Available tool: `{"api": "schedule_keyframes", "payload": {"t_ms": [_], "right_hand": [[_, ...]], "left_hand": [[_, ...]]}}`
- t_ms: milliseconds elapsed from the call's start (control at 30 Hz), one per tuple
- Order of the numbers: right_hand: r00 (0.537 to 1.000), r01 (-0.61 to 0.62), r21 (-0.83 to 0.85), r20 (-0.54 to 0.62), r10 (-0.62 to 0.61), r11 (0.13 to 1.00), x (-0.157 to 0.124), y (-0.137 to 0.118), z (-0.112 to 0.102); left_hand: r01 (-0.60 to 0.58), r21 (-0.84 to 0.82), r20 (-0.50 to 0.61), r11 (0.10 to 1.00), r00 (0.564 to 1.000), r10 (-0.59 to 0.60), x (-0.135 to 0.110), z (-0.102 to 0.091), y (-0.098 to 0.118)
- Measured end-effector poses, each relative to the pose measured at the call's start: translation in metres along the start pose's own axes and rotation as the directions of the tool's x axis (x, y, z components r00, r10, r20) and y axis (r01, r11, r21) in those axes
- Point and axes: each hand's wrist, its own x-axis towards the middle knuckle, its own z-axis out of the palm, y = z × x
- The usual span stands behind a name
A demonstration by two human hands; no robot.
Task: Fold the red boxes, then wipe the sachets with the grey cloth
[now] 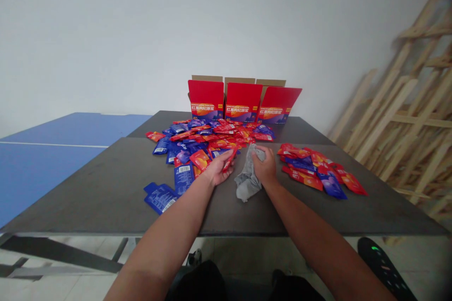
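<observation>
My left hand (pixel 219 169) is closed round a red sachet (pixel 229 157) at the near edge of a big heap of red and blue sachets (pixel 208 138) on the dark grey table (pixel 106 183). Just to its right, my right hand (pixel 264 165) grips a crumpled grey cloth (pixel 247 181) that rests on the table. A smaller row of red and blue sachets (pixel 319 171) lies to the right of that hand. Two blue sachets (pixel 160 196) lie apart near my left forearm.
Three open red cartons (pixel 243 101) stand in a row at the far edge of the table. A blue table (pixel 45 150) adjoins on the left. Wooden frames (pixel 406 113) lean against the wall at the right. A dark shoe (pixel 384 268) shows at the bottom right.
</observation>
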Motion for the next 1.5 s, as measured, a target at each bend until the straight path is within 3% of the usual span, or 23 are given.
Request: {"api": "schedule_keyframes", "payload": {"t_ms": [100,167,267,367,433,500,633,733,900,1133,1200,1267,1333,1367,1500], "right_hand": [[0.979,0.172,0.081,0.093,-0.179,0.982,-0.004,-0.012,-0.006],[0.934,0.282,0.142,0.184,-0.305,0.949,-0.008,-0.018,-0.01],[0.816,0.394,0.224,0.361,-0.451,0.891,-0.011,-0.017,-0.012],[0.683,0.446,0.252,0.524,-0.509,0.859,-0.012,-0.01,-0.009],[0.653,0.462,0.224,0.569,-0.5,0.858,-0.012,-0.006,-0.006],[0.685,0.458,0.172,0.557,-0.47,0.872,-0.011,-0.003,-0.004],[0.806,0.396,0.071,0.45,-0.384,0.916,-0.008,-0.001,-0.005],[0.863,0.349,0.033,0.379,-0.334,0.937,-0.006,0.001,-0.007],[0.929,0.262,-0.004,0.273,-0.251,0.965,-0.004,0.004,-0.006],[0.996,0.063,-0.084,0.071,-0.057,0.994,0.005,0.009,-0.004],[0.998,0.056,-0.075,0.03,-0.053,0.996,0.006,0.007,-0.006],[0.989,0.135,-0.034,0.059,-0.132,0.99,0.003,0.001,-0.008],[0.944,0.278,0.042,0.171,-0.281,0.96,-0.003,-0.006,-0.008],[0.899,0.35,0.092,0.245,-0.362,0.932,-0.007,-0.01,-0.007],[0.657,0.546,0.273,0.448,-0.607,0.792,-0.024,-0.024,-0.002]], "left_hand": [[-0.113,-0.057,-0.072,0.992,0.992,0.109,0.006,-0.002,0.001],[-0.205,-0.075,-0.072,0.976,0.977,0.199,0.009,-0.003,0.0],[-0.312,-0.056,-0.039,0.948,0.95,0.311,0.01,-0.002,-0.002],[-0.311,-0.034,0.021,0.95,0.95,0.312,0.006,0.003,-0.005],[-0.302,0.004,0.067,0.953,0.951,0.301,0.004,0.005,-0.009],[-0.29,0.054,0.112,0.955,0.953,0.283,0.002,0.005,-0.012],[-0.2,0.121,0.174,0.972,0.969,0.178,0.002,0.003,-0.015],[-0.129,0.167,0.218,0.977,0.972,0.091,0.001,0.002,-0.016],[-0.038,0.181,0.265,0.983,0.964,-0.011,-0.003,0.001,-0.014],[0.112,0.172,0.151,0.979,0.979,-0.139,-0.008,-0.004,-0.005],[0.138,0.103,0.155,0.985,0.976,-0.153,-0.008,-0.004,-0.003],[0.154,0.022,0.167,0.988,0.974,-0.156,-0.007,-0.004,0.0],[0.147,-0.047,0.173,0.988,0.975,-0.137,-0.006,-0.003,0.002],[0.138,-0.07,0.175,0.988,0.977,-0.124,-0.006,-0.003,0.002],[0.159,-0.073,0.183,0.985,0.973,-0.143,-0.007,0.0,0.0]]}}
